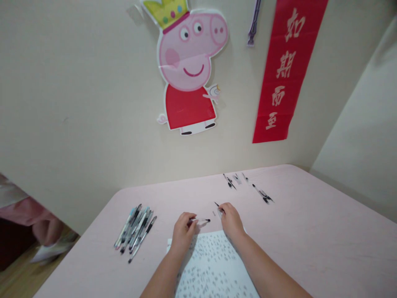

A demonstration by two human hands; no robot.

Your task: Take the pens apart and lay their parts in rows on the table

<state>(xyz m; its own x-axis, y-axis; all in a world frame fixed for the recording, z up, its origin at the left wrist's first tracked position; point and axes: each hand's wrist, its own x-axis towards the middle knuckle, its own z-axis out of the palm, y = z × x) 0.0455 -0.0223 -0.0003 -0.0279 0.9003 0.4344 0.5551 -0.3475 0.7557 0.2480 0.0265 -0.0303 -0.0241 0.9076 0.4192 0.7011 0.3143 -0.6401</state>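
Note:
My left hand is closed around a clear pen barrel with a black tip that points right. My right hand pinches a thin dark pen part whose tip sticks out up and to the left. Both hands hover over the far edge of a white sheet covered with small marks on the pink table. The two hands are a short gap apart.
A bundle of several pens lies to the left of my hands. Loose pen parts and another pen lie at the far side. A cartoon pig cutout and a red banner hang on the wall. Another person's hand is at the far left.

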